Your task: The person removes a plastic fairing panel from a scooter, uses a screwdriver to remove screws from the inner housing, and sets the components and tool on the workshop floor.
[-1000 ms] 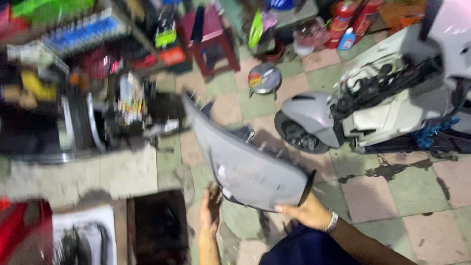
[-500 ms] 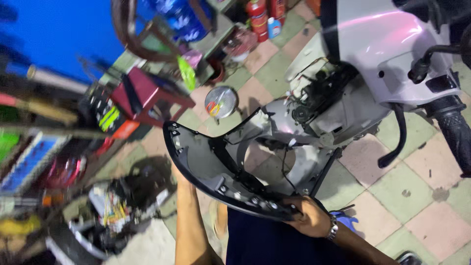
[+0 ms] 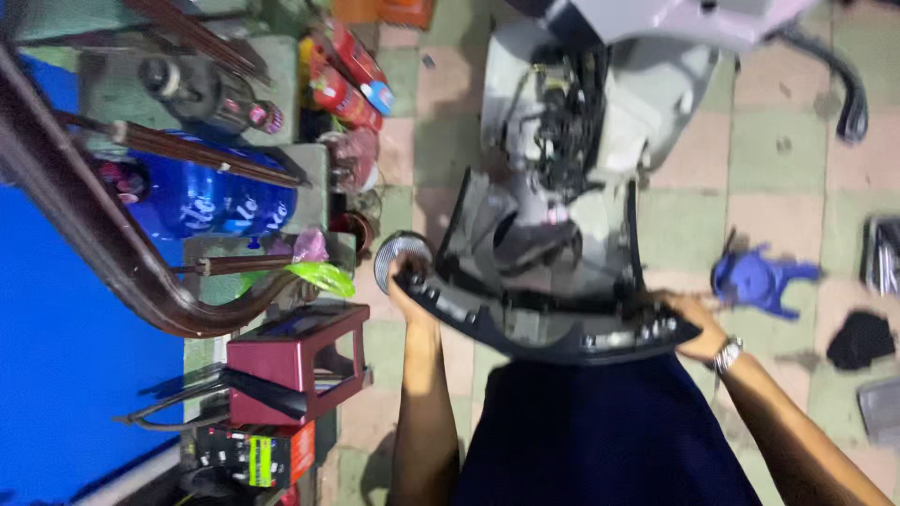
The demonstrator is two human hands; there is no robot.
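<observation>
A: Report from the left edge.

B: I see a blue barrel (image 3: pixel 220 208) at far left, and a dark red stool (image 3: pixel 298 361) below it. Next, my left hand (image 3: pixel 405 286) grips the left end of the dark scooter panel (image 3: pixel 553 323); its fingers are curled around the edge, closed on it.

A: Panel position?

B: It is held across the middle, hollow side up, between both hands, just in front of the stripped grey scooter (image 3: pixel 600 103). My right hand (image 3: pixel 689 323) clamps the right end, fingers wrapped shut on it. Further right, a blue rag (image 3: pixel 759 279) lies on the tiled floor (image 3: pixel 778 159).
</observation>
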